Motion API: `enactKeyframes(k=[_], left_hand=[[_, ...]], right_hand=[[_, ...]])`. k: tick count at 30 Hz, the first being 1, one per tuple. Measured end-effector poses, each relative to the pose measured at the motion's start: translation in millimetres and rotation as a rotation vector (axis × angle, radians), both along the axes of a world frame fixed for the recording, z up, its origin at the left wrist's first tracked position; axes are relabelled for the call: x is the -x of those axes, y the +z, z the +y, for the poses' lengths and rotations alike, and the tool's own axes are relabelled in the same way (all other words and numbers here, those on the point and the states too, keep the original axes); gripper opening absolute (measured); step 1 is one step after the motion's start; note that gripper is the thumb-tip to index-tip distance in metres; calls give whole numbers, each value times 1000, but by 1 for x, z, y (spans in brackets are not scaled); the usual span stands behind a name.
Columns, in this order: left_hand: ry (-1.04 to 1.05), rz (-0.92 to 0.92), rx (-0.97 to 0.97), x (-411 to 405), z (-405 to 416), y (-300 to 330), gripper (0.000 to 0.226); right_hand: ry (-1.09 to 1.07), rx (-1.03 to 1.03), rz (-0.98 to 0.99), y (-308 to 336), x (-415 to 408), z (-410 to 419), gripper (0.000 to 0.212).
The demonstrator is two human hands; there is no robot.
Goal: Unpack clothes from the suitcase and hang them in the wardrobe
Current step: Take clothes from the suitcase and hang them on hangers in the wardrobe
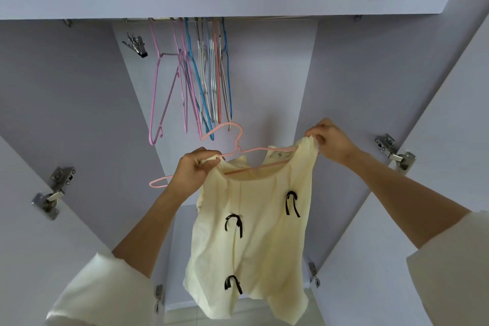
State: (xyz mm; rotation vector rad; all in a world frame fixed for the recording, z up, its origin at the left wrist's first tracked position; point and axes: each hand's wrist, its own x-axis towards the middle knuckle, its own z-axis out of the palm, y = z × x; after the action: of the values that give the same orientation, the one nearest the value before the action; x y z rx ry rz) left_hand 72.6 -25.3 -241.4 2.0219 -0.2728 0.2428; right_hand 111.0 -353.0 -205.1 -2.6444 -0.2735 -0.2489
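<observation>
From the head view, the cream top with black bows hangs in front of the open wardrobe, partly threaded onto a pink hanger. The hanger's long axis runs left to right, dipping at the left, where its bare end pokes out past the left hand. The hook points up toward the rail, which sits above and beyond both hands, with a cluster of spare hangers dangling from it. The left hand pinches the top's left shoulder together with the hanger wire. The right hand, raised a little higher, grips bunched fabric at the right shoulder. Likely next, the left shoulder has to slide over that exposed end, and the left hand is nearest to it
</observation>
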Motion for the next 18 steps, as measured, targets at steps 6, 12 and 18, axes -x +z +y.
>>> enactKeyframes(k=[6,12,18], left_hand=[[0,98,108,3,-9,-2,19],[80,109,196,1,-15,10,15],[131,-34,-69,1,-12,17,18]], right_hand=[[232,-209,-59,8,8,43,34],[148,101,70,11,20,40,35],[95,119,66,-13,35,26,20]])
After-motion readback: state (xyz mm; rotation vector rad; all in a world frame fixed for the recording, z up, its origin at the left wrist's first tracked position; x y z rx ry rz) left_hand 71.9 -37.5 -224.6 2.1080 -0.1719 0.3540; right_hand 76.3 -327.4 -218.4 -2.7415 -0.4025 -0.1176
